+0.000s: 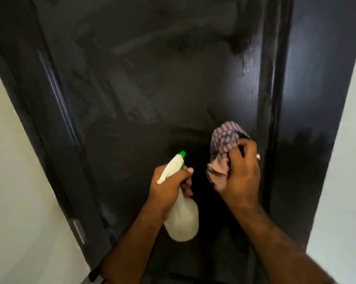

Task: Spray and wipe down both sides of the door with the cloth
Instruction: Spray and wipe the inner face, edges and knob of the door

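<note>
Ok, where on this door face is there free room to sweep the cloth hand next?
The door panel is bare above both hands, between the left raised moulding and the right vertical groove. It is crowded low at centre, where the left hand grips the spray bottle beside the right hand bunching the cloth, close to the groove.

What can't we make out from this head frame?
- Other side of the door: hidden behind the door itself.
- Bottle liquid level: white opaque body hides it.
- Trigger: covered by left hand fingers.
- Whether the cloth touches the door: right hand blocks the contact.
- Door top and bottom: cut off by frame edges.
- Hinge detail at left: motion-blurred.
</note>
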`<state>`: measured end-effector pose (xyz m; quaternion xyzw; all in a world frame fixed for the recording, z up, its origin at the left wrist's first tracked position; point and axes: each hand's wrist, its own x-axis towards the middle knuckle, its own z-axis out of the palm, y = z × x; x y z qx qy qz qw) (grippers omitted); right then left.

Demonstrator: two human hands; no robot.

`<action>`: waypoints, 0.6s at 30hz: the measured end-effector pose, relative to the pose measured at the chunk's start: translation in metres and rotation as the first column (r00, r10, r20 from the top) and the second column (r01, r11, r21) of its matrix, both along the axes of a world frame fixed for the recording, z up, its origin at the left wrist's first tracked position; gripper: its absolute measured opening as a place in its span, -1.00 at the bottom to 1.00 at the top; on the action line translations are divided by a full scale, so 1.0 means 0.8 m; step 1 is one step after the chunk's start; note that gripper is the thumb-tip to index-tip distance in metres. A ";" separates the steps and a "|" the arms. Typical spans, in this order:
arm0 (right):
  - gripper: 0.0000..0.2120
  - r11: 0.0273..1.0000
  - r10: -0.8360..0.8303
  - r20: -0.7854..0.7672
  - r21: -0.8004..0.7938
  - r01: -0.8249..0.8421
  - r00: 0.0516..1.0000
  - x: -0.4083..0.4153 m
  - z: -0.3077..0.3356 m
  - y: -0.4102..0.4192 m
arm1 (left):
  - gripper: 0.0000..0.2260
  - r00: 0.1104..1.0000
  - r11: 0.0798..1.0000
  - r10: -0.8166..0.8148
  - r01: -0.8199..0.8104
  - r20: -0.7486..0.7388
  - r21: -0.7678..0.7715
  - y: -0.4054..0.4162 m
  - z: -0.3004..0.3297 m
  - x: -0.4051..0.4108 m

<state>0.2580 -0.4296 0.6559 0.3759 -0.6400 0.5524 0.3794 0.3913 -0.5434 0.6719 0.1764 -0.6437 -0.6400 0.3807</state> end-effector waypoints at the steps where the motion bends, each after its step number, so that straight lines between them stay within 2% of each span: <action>1: -0.62 0.992 -0.125 -0.068 -0.014 0.124 0.990 0.000 0.021 -0.025 | -0.85 1.000 1.000 -0.007 0.006 -0.019 -0.028 -0.018 0.023 0.004; 3: -0.63 0.976 -0.216 -0.169 -0.041 0.213 0.962 0.008 0.061 -0.064 | -0.75 0.998 0.997 -0.017 0.012 -0.064 -0.080 -0.041 0.058 0.010; 5: -0.62 0.981 -0.186 -0.278 -0.006 0.192 0.942 0.025 0.087 -0.101 | -0.61 0.989 0.999 0.022 -0.027 -0.144 -0.032 -0.060 0.079 0.018; 6: -0.62 0.983 -0.147 -0.348 0.055 0.177 0.926 0.032 0.089 -0.116 | -0.62 0.979 0.998 0.065 -0.061 -0.195 0.025 -0.072 0.085 0.024; 8: -0.59 0.951 -0.058 -0.518 0.233 0.206 0.853 0.040 0.078 -0.131 | -0.77 0.955 0.983 0.149 -0.116 -0.255 0.142 -0.094 0.092 0.035; 9: -0.58 0.921 -0.022 -0.592 0.301 0.247 0.805 0.037 0.073 -0.129 | -0.81 0.957 0.979 0.156 -0.117 -0.245 0.165 -0.103 0.092 0.040; 11: -0.54 0.900 -0.050 -0.664 0.293 0.322 0.746 0.018 0.077 -0.107 | -0.82 0.982 0.994 0.062 -0.044 -0.178 0.104 -0.118 0.090 0.047; 13: -0.45 0.934 -0.198 -0.571 0.137 0.330 0.797 -0.009 0.098 -0.080 | -0.84 0.993 0.999 -0.037 0.037 -0.114 0.000 -0.128 0.087 0.050; 16: -0.52 0.899 -0.411 -0.169 -0.240 0.367 0.896 -0.039 0.140 -0.042 | -0.89 0.985 0.989 -0.142 0.137 -0.095 -0.057 -0.130 0.084 0.045; 17: -0.57 0.872 -0.421 -0.060 -0.303 0.385 0.905 -0.040 0.146 -0.042 | -0.86 0.980 0.984 -0.173 0.166 -0.102 -0.065 -0.125 0.082 0.041; 18: -0.61 0.869 -0.420 -0.022 -0.297 0.395 0.907 -0.036 0.143 -0.048 | -0.82 0.974 0.978 -0.205 0.199 -0.100 -0.067 -0.121 0.077 0.035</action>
